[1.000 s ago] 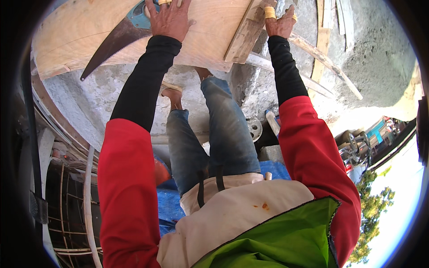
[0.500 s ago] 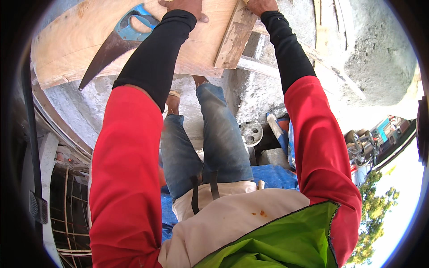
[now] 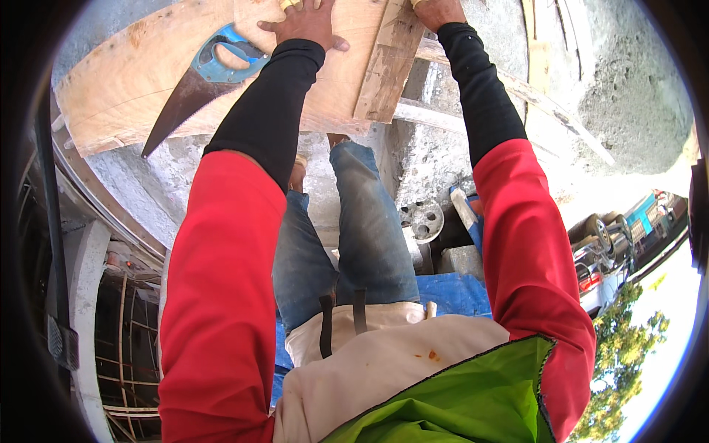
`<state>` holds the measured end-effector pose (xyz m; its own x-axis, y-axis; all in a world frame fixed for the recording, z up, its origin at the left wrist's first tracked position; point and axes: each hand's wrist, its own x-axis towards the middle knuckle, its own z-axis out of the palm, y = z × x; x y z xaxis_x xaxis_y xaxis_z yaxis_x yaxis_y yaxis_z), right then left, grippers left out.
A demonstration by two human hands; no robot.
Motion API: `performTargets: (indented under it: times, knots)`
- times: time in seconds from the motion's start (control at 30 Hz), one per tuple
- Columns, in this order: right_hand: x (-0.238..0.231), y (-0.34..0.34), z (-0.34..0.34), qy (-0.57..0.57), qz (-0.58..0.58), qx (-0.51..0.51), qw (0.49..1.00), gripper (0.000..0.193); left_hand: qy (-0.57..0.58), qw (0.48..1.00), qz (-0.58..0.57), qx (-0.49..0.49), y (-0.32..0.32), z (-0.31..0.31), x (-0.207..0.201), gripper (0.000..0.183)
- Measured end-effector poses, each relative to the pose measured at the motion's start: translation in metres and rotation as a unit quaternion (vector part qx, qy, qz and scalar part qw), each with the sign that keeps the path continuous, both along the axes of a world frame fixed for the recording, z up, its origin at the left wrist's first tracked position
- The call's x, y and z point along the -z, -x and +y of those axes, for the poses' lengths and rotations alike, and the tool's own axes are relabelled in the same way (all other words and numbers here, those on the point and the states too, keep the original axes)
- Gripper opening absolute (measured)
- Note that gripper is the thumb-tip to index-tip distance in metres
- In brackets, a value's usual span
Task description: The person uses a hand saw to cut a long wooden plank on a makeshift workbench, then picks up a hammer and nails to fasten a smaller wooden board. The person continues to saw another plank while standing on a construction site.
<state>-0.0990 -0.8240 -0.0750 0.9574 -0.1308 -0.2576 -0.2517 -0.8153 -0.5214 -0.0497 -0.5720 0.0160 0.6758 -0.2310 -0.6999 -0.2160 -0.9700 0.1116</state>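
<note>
A curved sheet of plywood [image 3: 159, 63] spans the upper left. My left hand [image 3: 306, 26] lies flat on it with the fingers spread, and something yellow shows around the fingers at the picture's top edge. Left of that hand, a handsaw [image 3: 203, 77] with a blue handle rests on the sheet, its dark blade sticking out past the near edge. A wooden plank [image 3: 388, 70] lies across the sheet's right end. My right hand [image 3: 441, 12] is closed at the plank's far right edge; the top edge of the picture cuts off part of its fingers.
Thin wooden strips [image 3: 550, 111] lie over rough concrete [image 3: 628, 96] at the right. Below the sheet are a grey wheel with holes [image 3: 423, 220] and a blue tarp [image 3: 454, 292]. A lattice of bars [image 3: 122, 362] shows at the lower left.
The view has shifted, so the saw, plywood and plank sit slightly lower in the picture. More of my left hand shows, its fingers spread. My right hand stays at the plank.
</note>
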Motion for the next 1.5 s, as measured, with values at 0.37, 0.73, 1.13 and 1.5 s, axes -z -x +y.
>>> performTargets:
  times: [0.37,0.73,1.13,1.5]
  knots:
    - [-0.029,0.121,0.04,-0.084,0.149,0.311,0.935,0.043,-0.018,1.0,0.005,-0.001,-0.003,0.001,0.002,0.132]
    - [-0.005,0.132,0.059,-0.045,0.134,0.331,0.933,0.05,0.002,1.0,-0.008,-0.002,0.004,0.006,0.015,0.131]
    - [-0.063,0.2,0.1,-0.057,0.086,0.237,0.966,0.067,0.115,0.989,0.084,-0.029,-0.017,0.041,-0.029,0.118]
    - [-0.08,0.371,0.105,0.132,0.42,0.012,0.898,0.057,0.173,0.935,0.042,-0.307,0.26,0.317,-0.09,0.07]
